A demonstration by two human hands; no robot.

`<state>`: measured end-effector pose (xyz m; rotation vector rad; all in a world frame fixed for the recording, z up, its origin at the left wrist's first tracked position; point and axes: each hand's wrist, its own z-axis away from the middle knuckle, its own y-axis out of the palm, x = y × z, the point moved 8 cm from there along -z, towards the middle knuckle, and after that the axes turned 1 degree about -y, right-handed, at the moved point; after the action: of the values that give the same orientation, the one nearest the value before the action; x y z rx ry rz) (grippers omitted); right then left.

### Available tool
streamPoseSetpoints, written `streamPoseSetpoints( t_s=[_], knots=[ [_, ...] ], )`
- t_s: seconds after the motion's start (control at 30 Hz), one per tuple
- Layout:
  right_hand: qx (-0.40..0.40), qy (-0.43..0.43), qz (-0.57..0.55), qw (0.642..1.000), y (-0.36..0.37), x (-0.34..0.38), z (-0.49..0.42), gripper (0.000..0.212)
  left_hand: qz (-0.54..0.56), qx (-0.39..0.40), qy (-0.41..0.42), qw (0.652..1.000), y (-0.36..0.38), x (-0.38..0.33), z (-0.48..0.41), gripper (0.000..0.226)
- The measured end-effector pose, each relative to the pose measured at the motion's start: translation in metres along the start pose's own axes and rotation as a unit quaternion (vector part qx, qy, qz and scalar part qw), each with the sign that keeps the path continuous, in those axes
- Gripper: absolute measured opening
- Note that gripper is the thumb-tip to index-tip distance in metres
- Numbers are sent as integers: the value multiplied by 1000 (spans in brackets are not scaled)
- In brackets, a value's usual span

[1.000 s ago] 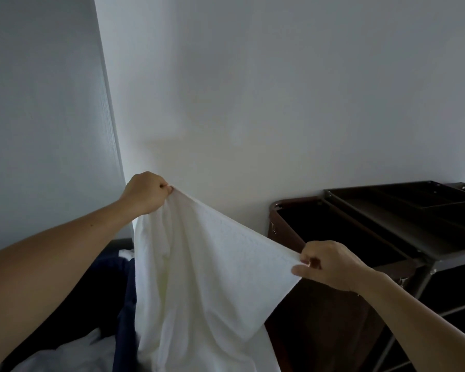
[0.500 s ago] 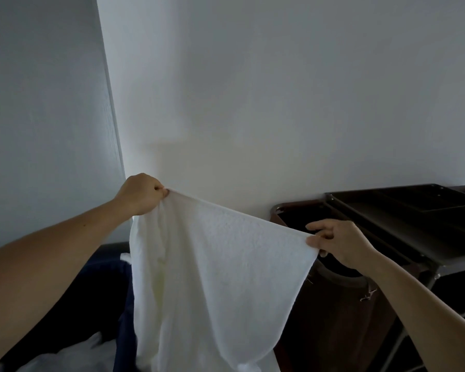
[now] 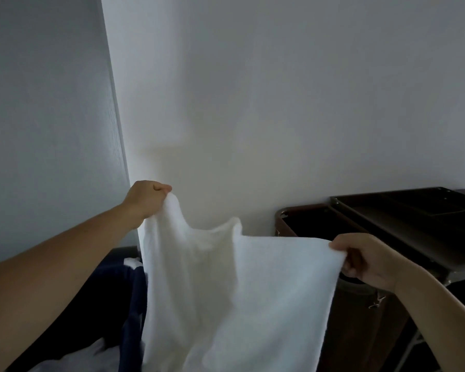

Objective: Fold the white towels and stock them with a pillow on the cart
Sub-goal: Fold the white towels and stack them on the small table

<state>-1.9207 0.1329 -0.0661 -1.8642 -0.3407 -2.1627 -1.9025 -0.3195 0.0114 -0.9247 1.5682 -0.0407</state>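
Both hands, left hand (image 3: 145, 201) and right hand (image 3: 371, 261), pinch the white terry towel (image 3: 234, 299) by its top corners, blocking the dark brown cart (image 3: 403, 218) behind.

Centre: towel (image 3: 239, 291) hangs between left hand (image 3: 145, 202) at its upper-left corner and right hand (image 3: 368, 264), lower, at its right corner. Right: cart (image 3: 414, 218) against the wall (image 3: 279, 103) behind. The hamper bag (image 3: 320, 224) is at the cart's left end, behind the towel's right edge. Bottom left: linen pile (image 3: 73, 361).

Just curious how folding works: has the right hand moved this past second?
Yes: the right hand moved rightward, farther past the cart at its left corner.
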Motion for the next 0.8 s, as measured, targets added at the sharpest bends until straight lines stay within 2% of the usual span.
streamPoseSetpoints(
  t_s=[0.1,0.23,0.3,0.43,0.5,0.63,0.8],
  knots=[
    [-17,16,2,1000,21,-1,-1,7,33,26,2,999,19,-11,13,35],
    [-74,-34,2,997,56,20,-13,10,-19,74,86,993,55,-52,49,60],
    [-105,-55,2,993,78,33,-20,6,-69,66,118,988,73,-69,65,56],
    [-127,-86,56,987,121,47,-31,16,-108,48,172,978,102,-91,92,20],
    [-135,-85,72,984,131,48,-33,17,-99,45,192,975,107,-92,99,24],
    [-135,-69,1,988,138,41,-36,13,-101,32,200,974,104,-83,104,29],
    [-136,-53,-20,989,145,38,-37,14,-106,35,222,969,104,-79,117,27]
  ],
)
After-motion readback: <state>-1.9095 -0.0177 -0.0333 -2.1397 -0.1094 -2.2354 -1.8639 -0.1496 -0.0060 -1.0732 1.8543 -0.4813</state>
